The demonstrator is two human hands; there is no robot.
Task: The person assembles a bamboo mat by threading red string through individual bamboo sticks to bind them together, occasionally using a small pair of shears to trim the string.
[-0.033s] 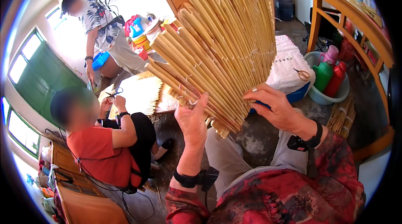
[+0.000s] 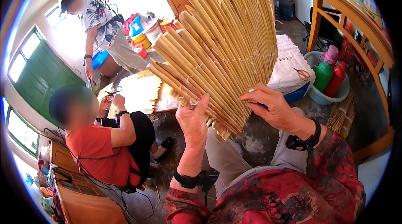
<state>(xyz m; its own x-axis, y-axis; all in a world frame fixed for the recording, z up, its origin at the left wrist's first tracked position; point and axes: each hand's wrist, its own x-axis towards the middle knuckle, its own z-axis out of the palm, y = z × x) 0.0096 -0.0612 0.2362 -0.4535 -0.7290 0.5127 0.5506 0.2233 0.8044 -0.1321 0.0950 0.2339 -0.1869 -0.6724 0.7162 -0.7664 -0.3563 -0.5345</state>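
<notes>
A fanned mat of split, straw-coloured stalks (image 2: pixel 217 52), joined by rows of white thread, stands tilted up before me. My left hand (image 2: pixel 192 117) is wrapped around its lower left edge, thumb on the front face and the other fingers hidden behind. Close to the mat's lower right part, my right hand (image 2: pixel 268 104) has its thumb and fingertips pinched together. Whether those fingertips hold a thread or touch the stalks, I cannot make out.
To my left a seated person in a red shirt (image 2: pixel 98 153) holds blue-handled scissors (image 2: pixel 113 92) beside another mat (image 2: pixel 138 94). Someone stands behind. On the right are a white-covered box (image 2: pixel 284 67) with scissors (image 2: pixel 301 73), a basin (image 2: pixel 340 96) holding flasks, and a wooden frame (image 2: pixel 316 23).
My right hand has shifted slightly left along the mat's face. The mat has tipped a little, and my left hand keeps its hold.
</notes>
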